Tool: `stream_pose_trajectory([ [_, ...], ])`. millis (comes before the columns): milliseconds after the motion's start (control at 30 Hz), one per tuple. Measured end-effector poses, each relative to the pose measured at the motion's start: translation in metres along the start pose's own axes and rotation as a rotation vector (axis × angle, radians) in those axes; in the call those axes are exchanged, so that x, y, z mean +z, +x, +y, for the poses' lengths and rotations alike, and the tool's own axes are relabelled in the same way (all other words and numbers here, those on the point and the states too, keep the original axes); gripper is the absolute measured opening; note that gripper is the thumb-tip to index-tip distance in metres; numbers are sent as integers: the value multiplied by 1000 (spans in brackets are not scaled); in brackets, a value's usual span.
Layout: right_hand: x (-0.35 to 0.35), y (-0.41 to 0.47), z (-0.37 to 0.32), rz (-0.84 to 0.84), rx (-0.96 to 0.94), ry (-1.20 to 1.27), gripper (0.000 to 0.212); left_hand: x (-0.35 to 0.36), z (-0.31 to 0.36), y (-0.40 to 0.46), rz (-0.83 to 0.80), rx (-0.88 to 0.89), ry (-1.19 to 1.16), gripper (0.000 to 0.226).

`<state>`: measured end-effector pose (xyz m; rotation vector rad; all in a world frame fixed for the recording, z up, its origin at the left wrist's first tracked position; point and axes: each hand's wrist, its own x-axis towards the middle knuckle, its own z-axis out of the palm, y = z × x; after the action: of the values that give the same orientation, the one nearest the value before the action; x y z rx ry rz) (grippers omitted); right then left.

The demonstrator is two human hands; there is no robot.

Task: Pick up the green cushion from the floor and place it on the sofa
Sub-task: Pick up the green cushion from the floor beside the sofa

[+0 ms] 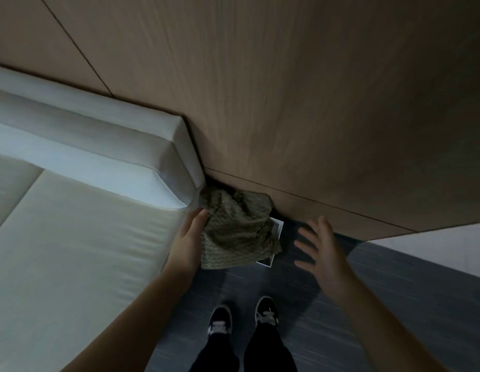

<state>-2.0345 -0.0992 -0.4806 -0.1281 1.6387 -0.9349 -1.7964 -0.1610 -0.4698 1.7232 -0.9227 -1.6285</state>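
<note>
The green cushion (237,229), knitted and crumpled, sits beside the end of the white sofa (72,224), against the wooden wall. My left hand (189,241) presses against the cushion's left edge with the thumb on the fabric; its fingers are hidden behind the cushion, so the grip looks closed on it. My right hand (320,248) hovers to the right of the cushion, fingers spread, holding nothing and apart from the fabric.
A flat white box or frame (273,238) lies on the dark floor (394,304) under the cushion's right side. The wooden wall (314,103) runs close behind. My two feet in dark shoes (244,318) stand just in front of the cushion.
</note>
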Motion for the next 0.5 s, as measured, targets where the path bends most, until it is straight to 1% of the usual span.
stream_pose_trajectory([
  [33,1,24,5,-6,17,-18,61,5,-12,21,5,-27,-22,10],
  [67,4,54,13,-14,28,-43,61,10,-25,45,6,-61,-45,15],
  [133,10,115,33,1,56,-94,62,18,-65,99,18,-126,-47,49],
  [167,14,148,43,14,61,-113,63,20,-89,128,29,-152,-33,62],
  [200,18,179,55,15,71,-131,66,22,-111,154,38,-178,-29,70],
  [233,21,211,68,14,85,-148,68,23,-133,179,49,-206,-36,73],
  [267,24,242,78,12,100,-168,69,24,-154,205,59,-233,-32,67],
  [333,31,295,96,14,118,-206,65,29,-181,244,69,-244,-11,42],
  [367,33,321,106,13,111,-227,63,32,-196,263,78,-234,10,36],
  [400,36,342,113,5,107,-255,61,33,-209,282,102,-225,57,40],
  [500,45,394,125,1,100,-328,64,35,-232,324,260,-161,213,71],
])
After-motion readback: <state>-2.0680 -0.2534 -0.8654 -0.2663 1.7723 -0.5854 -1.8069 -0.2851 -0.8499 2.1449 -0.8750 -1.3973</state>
